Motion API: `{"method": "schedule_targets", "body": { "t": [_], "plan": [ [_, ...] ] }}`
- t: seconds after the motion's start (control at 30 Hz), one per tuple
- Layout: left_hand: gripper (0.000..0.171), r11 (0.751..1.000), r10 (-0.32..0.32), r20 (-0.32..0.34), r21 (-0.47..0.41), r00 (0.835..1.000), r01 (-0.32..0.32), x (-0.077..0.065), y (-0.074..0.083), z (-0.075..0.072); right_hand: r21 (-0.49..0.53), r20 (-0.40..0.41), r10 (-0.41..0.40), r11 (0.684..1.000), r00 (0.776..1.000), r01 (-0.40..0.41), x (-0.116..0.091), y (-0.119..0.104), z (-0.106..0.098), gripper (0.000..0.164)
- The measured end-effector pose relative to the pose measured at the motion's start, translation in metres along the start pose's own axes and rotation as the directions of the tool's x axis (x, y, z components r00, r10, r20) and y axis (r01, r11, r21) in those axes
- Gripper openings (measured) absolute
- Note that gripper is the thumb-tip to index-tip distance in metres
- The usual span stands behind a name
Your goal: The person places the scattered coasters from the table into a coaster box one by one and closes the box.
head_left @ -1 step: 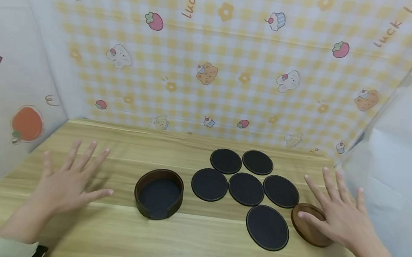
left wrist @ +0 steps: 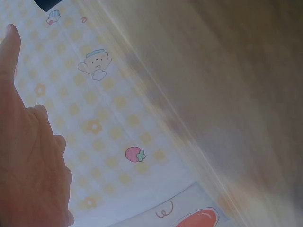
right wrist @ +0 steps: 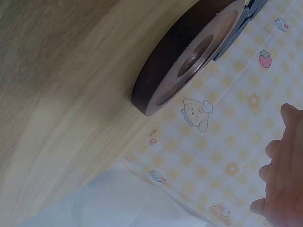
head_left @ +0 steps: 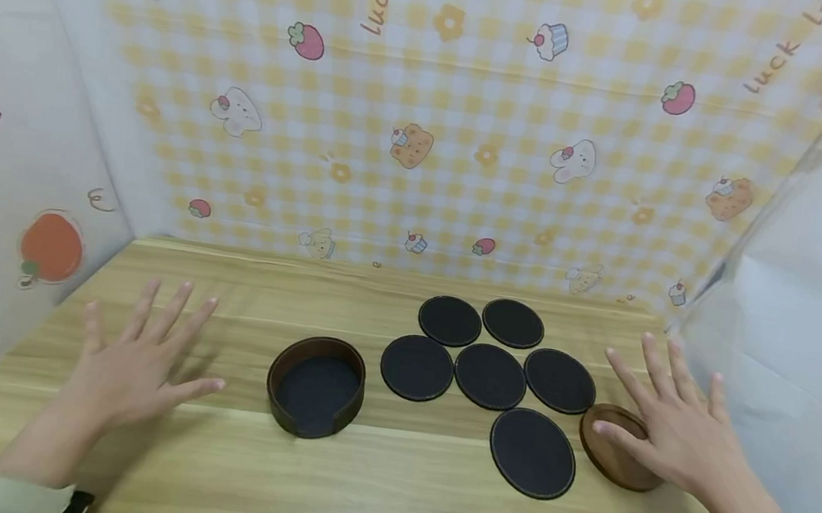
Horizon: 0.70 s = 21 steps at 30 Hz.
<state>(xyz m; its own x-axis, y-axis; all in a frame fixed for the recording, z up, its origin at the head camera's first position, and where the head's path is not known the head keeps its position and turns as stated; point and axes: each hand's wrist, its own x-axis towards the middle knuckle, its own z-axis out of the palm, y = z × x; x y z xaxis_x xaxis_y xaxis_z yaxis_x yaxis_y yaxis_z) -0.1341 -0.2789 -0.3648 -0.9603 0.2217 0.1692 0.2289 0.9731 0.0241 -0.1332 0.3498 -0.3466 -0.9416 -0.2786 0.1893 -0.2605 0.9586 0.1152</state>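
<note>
My left hand [head_left: 132, 369], fingers spread and holding nothing, hovers over the left side of the table, left of a round dark brown coaster holder [head_left: 279, 411]. The holder has a notch in its front wall and a black inner base. On the right, my right hand [head_left: 688, 440] is spread too, palm down above a round wooden dish [head_left: 608, 457]. Its thumb overlaps the dish in the head view, hiding part of it. The right wrist view shows the dish [right wrist: 163, 64] lying apart from the hand [right wrist: 286, 175]. Several round black coasters [head_left: 490, 377] lie flat between holder and dish.
The wood-grain table [head_left: 372, 486] ends at a yellow checked cloth [head_left: 357, 192] at the back. White sheets stand on the left [head_left: 7, 164] and right [head_left: 813, 299]. The front coaster [head_left: 531, 453] lies close beside the dish.
</note>
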Motion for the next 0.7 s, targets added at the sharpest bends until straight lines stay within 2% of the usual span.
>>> {"method": "schedule_targets", "body": {
  "t": [0.23,0.5,0.7],
  "plan": [
    [0.103,1.000,0.009,0.004,-0.014,1.000,-0.009,-0.006,0.002,0.001,-0.001,0.008,-0.014,1.000,1.000,0.014,-0.002,-0.008,0.007,0.094],
    [0.104,1.000,0.019,0.037,-0.020,0.999,-0.019,-0.007,0.006,0.002,0.049,0.001,-0.056,0.997,0.998,0.056,-0.001,-0.017,0.016,0.092],
    [0.105,0.999,0.039,0.003,-0.023,0.999,-0.039,-0.007,0.012,0.003,0.051,0.011,-0.093,0.994,0.996,0.093,0.006,-0.026,0.017,0.091]
  ]
}}
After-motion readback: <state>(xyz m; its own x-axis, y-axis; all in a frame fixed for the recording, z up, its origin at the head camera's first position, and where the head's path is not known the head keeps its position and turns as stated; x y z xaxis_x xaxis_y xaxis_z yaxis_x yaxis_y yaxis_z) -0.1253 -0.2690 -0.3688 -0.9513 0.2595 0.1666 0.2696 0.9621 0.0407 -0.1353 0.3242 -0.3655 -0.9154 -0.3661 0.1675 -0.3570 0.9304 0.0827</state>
